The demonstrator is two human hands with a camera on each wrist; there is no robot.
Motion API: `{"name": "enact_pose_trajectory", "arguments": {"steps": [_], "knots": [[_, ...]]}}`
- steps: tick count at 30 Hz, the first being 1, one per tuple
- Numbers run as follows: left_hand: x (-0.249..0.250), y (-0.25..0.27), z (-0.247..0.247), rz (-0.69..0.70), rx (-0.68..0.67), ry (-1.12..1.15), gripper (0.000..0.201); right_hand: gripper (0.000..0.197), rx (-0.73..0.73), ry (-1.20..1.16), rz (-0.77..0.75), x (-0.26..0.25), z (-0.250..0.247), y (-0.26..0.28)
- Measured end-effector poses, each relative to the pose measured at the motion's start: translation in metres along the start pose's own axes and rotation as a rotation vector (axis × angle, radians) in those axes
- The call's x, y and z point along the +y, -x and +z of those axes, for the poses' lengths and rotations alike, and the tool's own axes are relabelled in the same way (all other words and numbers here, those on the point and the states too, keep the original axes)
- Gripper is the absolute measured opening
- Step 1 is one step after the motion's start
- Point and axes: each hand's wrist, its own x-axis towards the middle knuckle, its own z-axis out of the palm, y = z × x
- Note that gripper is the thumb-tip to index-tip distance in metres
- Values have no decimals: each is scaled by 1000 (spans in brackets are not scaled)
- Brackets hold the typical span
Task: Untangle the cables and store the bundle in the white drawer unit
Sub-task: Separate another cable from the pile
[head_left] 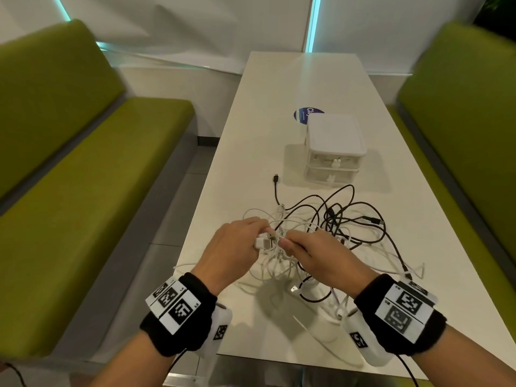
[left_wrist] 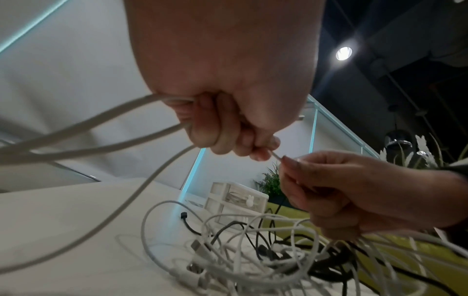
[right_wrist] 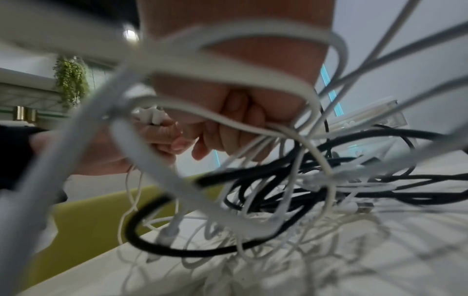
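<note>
A tangle of white and black cables point(head_left: 329, 227) lies on the white table point(head_left: 307, 88), part of it lifted between my hands. My left hand point(head_left: 237, 244) grips white cable strands and a white plug end point(head_left: 262, 243); its fist point(left_wrist: 228, 120) is curled round several white strands. My right hand point(head_left: 315, 255) pinches a thin white cable next to the left fingertips and holds a bunch of white loops point(left_wrist: 354, 240). In the right wrist view, blurred white loops point(right_wrist: 228, 80) cross in front of the curled fingers point(right_wrist: 240, 124). The white drawer unit point(head_left: 335, 149) stands behind the tangle, both drawers closed.
Green benches flank the table on the left point(head_left: 83, 163) and right point(head_left: 460, 121). A blue round sticker point(head_left: 303, 114) lies behind the drawer unit. A black cable end point(head_left: 276, 178) points toward the unit. Loose white cable trails near the table's front edge point(head_left: 321, 331).
</note>
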Motion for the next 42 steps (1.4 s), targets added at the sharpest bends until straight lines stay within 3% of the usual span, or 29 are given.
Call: {"name": "enact_pose_trajectory", "arguments": {"steps": [5,11,16,20,23,26,30,36,42], "knots": [[-11,-5,-19,-115,180,62,42,34,57,-62,-9,-2,-4,-2],[-36,-5,-38,-328,508,244,31,44,110,-69,22,1,-4,2],[-43,-9,-33,-310,329,64,35,51,107,-15,43,6,2,9],[-19,-6,-22,21,443,140,33,49,98,25,66,7,6,2],[1,-4,-9,183,262,218,44,48,64,1,112,3,4,-1],[9,-7,8,135,9,71,55,42,109,-39,98,1,1,1],[14,-11,11,34,-107,6,27,37,217,-43,35,2,-1,4],[17,-18,-4,-56,-9,46,18,50,236,-117,43,0,-3,3],[-1,-24,-23,-235,228,88,33,44,266,-144,66,5,-2,9]]}}
